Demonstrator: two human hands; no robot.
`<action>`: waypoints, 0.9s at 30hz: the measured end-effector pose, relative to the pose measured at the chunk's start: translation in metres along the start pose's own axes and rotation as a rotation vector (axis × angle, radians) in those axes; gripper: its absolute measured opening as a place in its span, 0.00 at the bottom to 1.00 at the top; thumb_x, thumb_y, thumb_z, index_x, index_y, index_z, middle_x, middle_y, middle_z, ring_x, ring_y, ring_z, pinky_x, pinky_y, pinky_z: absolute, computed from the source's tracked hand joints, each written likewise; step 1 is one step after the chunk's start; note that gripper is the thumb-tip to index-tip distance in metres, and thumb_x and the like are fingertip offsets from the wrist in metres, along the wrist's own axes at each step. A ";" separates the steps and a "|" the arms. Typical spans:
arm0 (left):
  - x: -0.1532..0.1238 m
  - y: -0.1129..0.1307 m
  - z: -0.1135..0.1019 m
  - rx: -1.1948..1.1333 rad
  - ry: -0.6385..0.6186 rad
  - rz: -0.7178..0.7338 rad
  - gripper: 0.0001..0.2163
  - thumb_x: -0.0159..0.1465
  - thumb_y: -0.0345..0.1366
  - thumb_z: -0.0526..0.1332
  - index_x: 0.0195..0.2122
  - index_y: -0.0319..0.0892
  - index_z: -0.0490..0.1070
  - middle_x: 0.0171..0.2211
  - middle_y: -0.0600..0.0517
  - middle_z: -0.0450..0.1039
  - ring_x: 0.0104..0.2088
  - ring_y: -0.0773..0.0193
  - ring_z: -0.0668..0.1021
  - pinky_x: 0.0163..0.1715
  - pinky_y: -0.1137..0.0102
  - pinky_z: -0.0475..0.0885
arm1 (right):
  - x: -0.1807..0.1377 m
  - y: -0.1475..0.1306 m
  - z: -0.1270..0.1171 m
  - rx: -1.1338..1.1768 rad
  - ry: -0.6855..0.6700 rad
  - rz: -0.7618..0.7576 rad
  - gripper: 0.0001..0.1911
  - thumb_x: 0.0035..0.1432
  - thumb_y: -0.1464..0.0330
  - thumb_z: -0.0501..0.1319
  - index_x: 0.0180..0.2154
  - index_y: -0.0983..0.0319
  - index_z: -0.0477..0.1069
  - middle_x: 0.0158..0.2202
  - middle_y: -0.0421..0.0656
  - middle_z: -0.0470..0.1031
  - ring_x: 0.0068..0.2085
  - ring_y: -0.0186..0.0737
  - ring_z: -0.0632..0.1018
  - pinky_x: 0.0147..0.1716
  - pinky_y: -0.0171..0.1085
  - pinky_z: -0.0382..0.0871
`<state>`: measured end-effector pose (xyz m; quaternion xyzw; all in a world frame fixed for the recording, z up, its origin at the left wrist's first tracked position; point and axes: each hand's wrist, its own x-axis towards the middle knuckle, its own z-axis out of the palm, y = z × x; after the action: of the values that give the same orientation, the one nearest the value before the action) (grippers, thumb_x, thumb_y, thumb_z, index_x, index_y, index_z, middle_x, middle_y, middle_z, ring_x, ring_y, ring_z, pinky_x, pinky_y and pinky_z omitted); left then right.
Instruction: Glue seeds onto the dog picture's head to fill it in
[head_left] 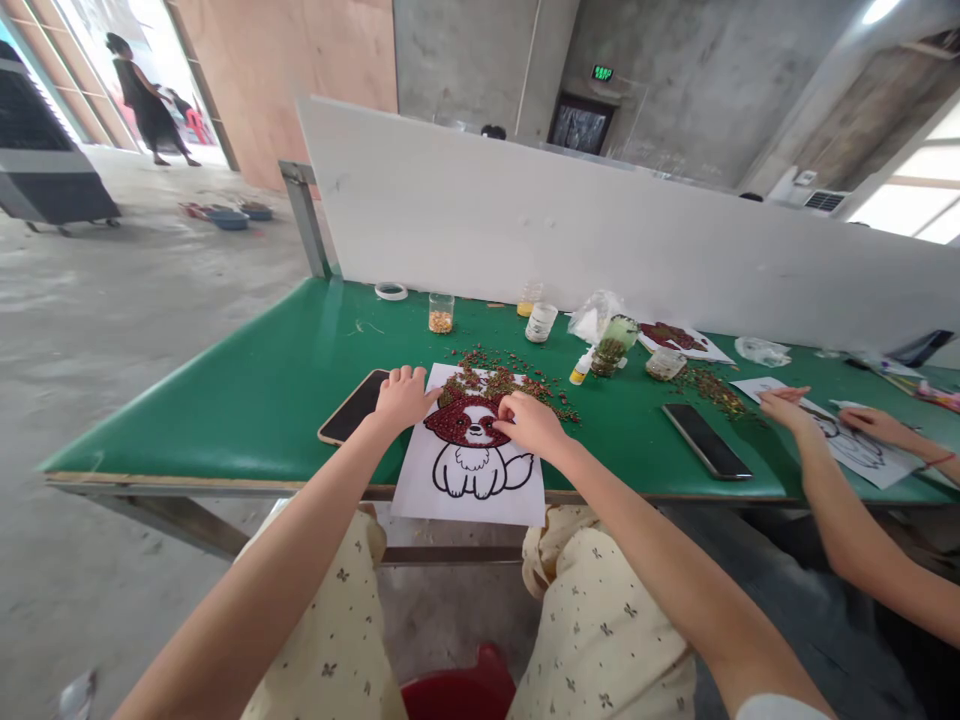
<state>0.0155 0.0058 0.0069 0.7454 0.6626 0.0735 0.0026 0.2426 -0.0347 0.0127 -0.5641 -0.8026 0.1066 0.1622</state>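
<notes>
Forearms [300, 530] flank an animal drawing [474, 465]; sign [602, 73] reads EXIT.

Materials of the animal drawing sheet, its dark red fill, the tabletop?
Drawing sheet: probably matte paper; thin, white, no sheen. Red fill: perhaps small beans or seeds, finish unclear; grainy texture. Tabletop: likely smooth green vinyl or similar, semi-gloss; soft light reflections.

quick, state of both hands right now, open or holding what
Left hand: open, at the paper's left edge.
Right hand: curled over the drawing; whether it's holding anything cannot be told.
</notes>
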 end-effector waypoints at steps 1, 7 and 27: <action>0.000 0.000 0.000 -0.003 0.000 -0.001 0.23 0.64 0.47 0.49 0.53 0.35 0.61 0.50 0.37 0.63 0.53 0.45 0.64 0.48 0.57 0.62 | 0.001 0.002 -0.003 -0.013 0.053 0.022 0.07 0.55 0.65 0.61 0.27 0.60 0.66 0.32 0.39 0.69 0.33 0.34 0.69 0.27 0.32 0.55; 0.002 -0.001 -0.003 -0.028 -0.003 -0.005 0.21 0.64 0.45 0.49 0.51 0.36 0.64 0.50 0.39 0.64 0.53 0.46 0.64 0.49 0.58 0.62 | 0.009 0.039 -0.026 -0.024 0.403 0.133 0.10 0.59 0.73 0.47 0.32 0.60 0.65 0.35 0.45 0.69 0.38 0.41 0.69 0.35 0.37 0.60; 0.004 0.003 -0.002 -0.002 -0.027 0.013 0.17 0.61 0.37 0.50 0.50 0.39 0.64 0.50 0.40 0.64 0.53 0.48 0.63 0.50 0.58 0.60 | 0.040 0.160 -0.015 0.176 0.561 0.749 0.33 0.42 0.59 0.64 0.51 0.64 0.61 0.53 0.56 0.62 0.53 0.54 0.66 0.48 0.44 0.61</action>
<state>0.0185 0.0088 0.0092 0.7507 0.6574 0.0642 0.0117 0.3752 0.0569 -0.0248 -0.8058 -0.4569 0.0688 0.3703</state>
